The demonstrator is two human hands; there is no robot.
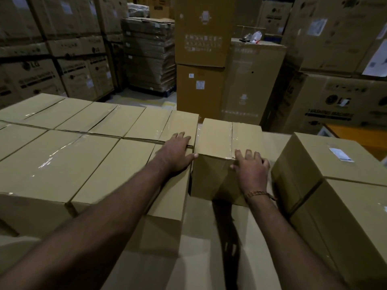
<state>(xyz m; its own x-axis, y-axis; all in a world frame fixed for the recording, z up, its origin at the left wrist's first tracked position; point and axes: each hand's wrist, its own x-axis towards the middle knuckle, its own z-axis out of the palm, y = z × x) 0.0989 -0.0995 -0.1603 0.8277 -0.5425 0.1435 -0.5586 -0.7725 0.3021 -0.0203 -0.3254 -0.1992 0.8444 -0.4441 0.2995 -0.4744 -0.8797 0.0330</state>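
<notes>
A tan cardboard box (217, 141) sealed with clear tape stands in the middle of the stack, on a lower layer of boxes. My left hand (176, 152) lies flat on the top of the neighbouring box row (104, 151) to its left, fingers straight, thumb reaching toward the middle box's near left corner. My right hand (252, 170) rests on the near top edge of the middle box, fingers spread over the top, palm against its front face. A thin bracelet circles my right wrist.
Taped boxes fill the left in two rows. A taller box with a white label (326, 158) stands at the right, another box below it. Beyond are tall cartons (201, 49), stacked appliance cartons on both sides, and a pallet of flattened cardboard (148, 57).
</notes>
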